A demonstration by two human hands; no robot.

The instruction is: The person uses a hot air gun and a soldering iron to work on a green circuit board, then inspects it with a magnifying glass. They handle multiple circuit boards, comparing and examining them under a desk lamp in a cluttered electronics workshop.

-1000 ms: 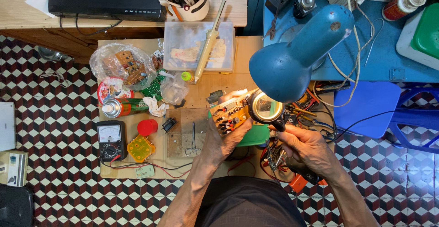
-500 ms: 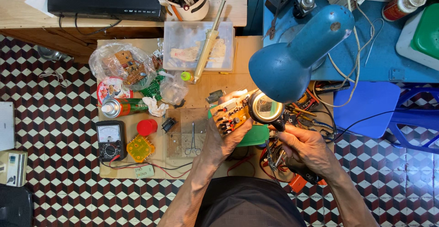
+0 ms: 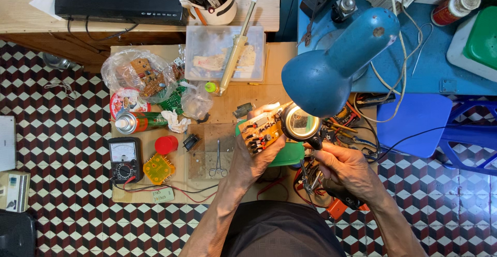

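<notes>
My left hand (image 3: 252, 156) holds up an orange circuit board (image 3: 262, 129) with small parts on it, lit from above by a blue desk lamp (image 3: 336, 62). My right hand (image 3: 346, 168) grips the black handle of a round magnifying glass (image 3: 300, 124), whose lens sits right beside the board's right edge. Under the board lies a green flat object (image 3: 288, 155) on the wooden work board (image 3: 269, 65).
On the wooden board lie a spray can (image 3: 139, 122), a black analogue multimeter (image 3: 125, 159), a red cap (image 3: 166, 144), an orange grid piece (image 3: 159, 168), small scissors (image 3: 218, 159), a clear plastic box (image 3: 225, 54) and a bag of circuit boards (image 3: 140, 75). Tangled wires (image 3: 357, 127) lie at right.
</notes>
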